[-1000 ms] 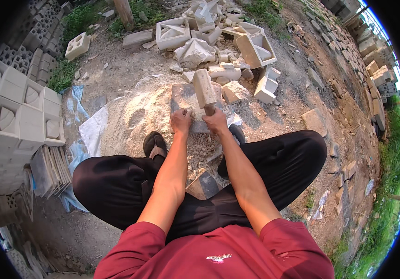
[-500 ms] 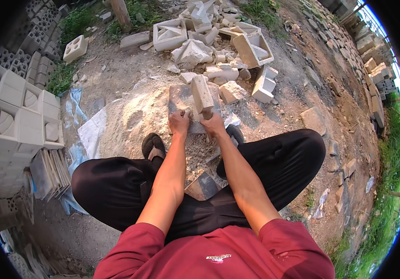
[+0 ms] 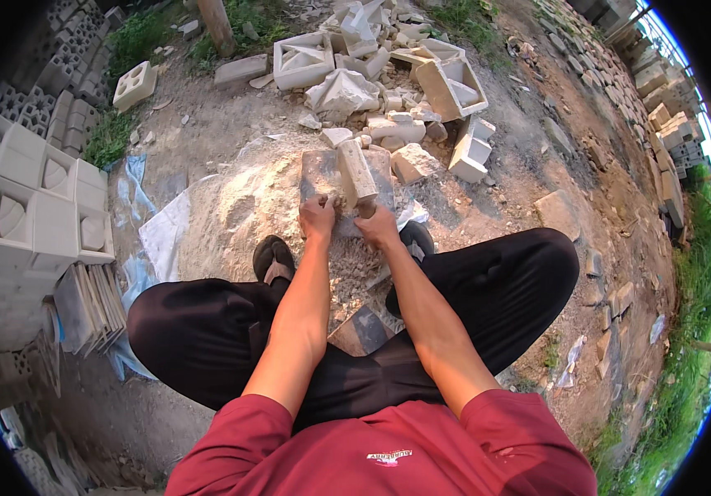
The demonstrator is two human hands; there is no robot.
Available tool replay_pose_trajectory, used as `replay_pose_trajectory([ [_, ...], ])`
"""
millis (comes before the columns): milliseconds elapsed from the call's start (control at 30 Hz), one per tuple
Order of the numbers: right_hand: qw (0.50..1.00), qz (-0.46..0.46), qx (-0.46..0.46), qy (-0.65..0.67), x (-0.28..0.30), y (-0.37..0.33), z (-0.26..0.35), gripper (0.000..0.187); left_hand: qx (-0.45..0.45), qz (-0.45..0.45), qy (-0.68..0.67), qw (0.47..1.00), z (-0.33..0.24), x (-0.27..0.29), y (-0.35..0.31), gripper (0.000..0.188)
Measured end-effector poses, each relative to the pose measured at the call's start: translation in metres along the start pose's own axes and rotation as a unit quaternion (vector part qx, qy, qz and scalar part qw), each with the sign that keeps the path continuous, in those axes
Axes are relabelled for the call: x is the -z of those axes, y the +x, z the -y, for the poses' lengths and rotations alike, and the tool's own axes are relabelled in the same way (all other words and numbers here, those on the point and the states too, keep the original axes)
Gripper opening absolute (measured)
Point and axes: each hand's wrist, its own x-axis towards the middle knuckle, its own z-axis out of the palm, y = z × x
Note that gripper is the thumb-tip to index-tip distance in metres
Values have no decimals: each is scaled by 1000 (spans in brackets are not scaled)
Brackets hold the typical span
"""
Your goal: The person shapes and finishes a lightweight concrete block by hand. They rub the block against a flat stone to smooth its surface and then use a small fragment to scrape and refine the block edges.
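Tightly, a right hand (image 3: 378, 226) clasps a mallet (image 3: 357, 172) that extends just ahead, over a slab (image 3: 316, 170); beside it the left hand (image 3: 317, 217) curls, contents unclear. Pounding seems underway; another blow calls for left-hand clearance. Beyond the grip lies rubble (image 3: 344, 93).

Pale blocky mallet (image 3: 356, 171) over dk dusty flat slab (image 3: 316, 174)

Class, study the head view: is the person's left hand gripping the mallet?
No, the right hand grips the mallet by its handle, while the left hand is apart from it, near the slab's left edge.
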Motion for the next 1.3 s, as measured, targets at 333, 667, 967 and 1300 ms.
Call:
replay_pose_trajectory([
  [333,983,-149,42,97,-3,9,53,43,19,-10,5,1000,0,6,-10,26],
  [667,996,-88,-30,-1,6,9,26,52,11,1,11,1000,-9,-7,-6,29],
  [967,997,-52,-50,14,-25,-5,25,56,-2,-40,-25,999,0,-9,-12,23],
  [1300,995,-91,-18,31,-2,3,49,54,-104,-129,79,983,0,-12,-21,41],
])
